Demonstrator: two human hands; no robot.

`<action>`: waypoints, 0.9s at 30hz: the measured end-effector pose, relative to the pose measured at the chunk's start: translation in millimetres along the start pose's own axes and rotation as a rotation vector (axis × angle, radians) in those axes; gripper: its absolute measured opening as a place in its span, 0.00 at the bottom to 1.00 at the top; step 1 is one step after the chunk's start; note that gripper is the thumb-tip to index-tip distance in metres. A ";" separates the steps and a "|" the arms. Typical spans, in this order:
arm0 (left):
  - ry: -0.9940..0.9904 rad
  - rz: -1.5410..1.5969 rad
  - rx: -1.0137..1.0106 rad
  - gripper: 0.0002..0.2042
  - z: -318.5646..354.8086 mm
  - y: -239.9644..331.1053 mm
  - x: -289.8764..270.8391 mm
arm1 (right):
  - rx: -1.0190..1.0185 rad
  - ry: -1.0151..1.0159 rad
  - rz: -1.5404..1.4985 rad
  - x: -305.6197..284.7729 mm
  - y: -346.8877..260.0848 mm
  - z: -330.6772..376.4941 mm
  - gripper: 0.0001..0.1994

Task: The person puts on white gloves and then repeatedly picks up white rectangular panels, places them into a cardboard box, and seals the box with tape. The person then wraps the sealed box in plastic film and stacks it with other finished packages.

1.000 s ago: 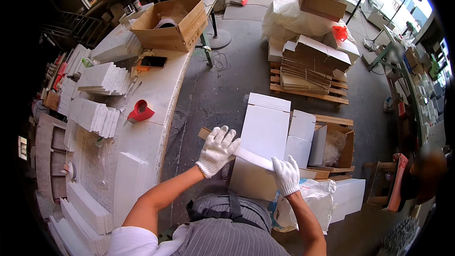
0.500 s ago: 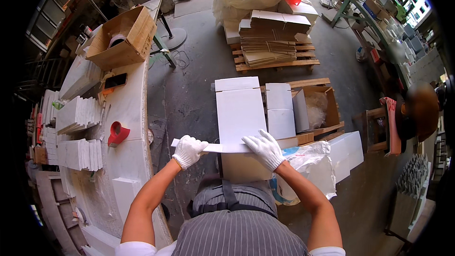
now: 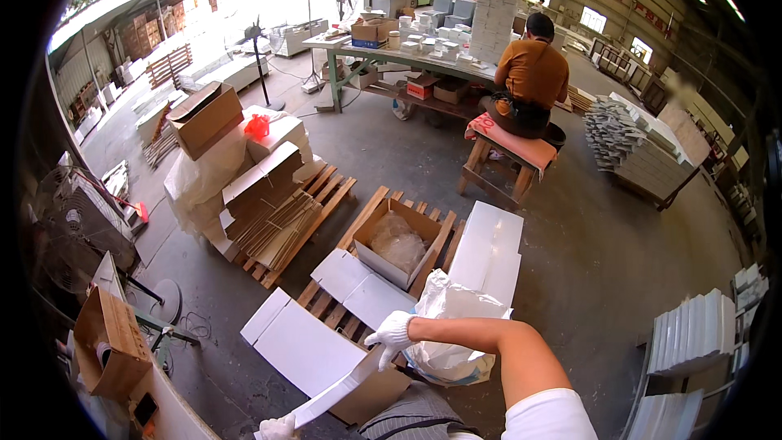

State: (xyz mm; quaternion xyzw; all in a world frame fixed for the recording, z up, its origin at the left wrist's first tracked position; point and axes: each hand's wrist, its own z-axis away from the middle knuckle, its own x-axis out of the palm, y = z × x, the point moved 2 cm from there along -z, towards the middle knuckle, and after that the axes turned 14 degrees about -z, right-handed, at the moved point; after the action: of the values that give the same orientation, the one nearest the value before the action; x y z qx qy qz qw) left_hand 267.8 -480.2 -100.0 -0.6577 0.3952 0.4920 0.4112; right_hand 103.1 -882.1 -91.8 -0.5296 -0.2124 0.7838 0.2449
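Observation:
An opened carton (image 3: 305, 341) with white faces lies before me, its brown near side (image 3: 371, 398) towards my body. Along its near edge runs a long, narrow white strip (image 3: 336, 393). My left hand (image 3: 277, 427), in a white knitted glove and partly cut off by the lower edge, is closed on the strip's near-left end. My right hand (image 3: 393, 336), gloved the same way, rests at the strip's other end with its fingers apart, some pointing left and some down. Whether it pinches the strip is hard to make out.
A crumpled white sack (image 3: 456, 322) lies beside my right forearm. Beyond are a folded white carton (image 3: 366, 289), an open box (image 3: 397, 244) with clear plastic, and pallets (image 3: 330, 195) with stacked cardboard. A person (image 3: 533, 73) sits on a wooden stool (image 3: 497, 167) at a long workbench (image 3: 423, 59).
My view has swung up and to the right, bringing the seated person and the hall into sight. Both hands stay at the strip; the right hand's fingers now point more downward.

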 end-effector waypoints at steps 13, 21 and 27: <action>0.174 0.171 -0.094 0.24 -41.1 6.8 -38.8 | -0.158 0.088 -0.106 -30.4 -10.9 -0.5 0.43; -0.056 -0.142 -0.151 0.27 -55.7 -2.8 -28.2 | -0.551 0.317 0.132 -23.0 13.0 -22.5 0.34; -0.055 -0.141 0.076 0.27 -80.5 2.5 -46.6 | -0.599 0.455 0.313 -18.5 10.6 -14.4 0.29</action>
State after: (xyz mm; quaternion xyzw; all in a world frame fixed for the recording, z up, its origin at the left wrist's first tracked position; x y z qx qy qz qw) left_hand 281.9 -550.5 -40.8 -0.6542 0.3549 0.4644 0.4800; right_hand 120.7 -900.7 -89.7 -0.7635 -0.2883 0.5779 -0.0017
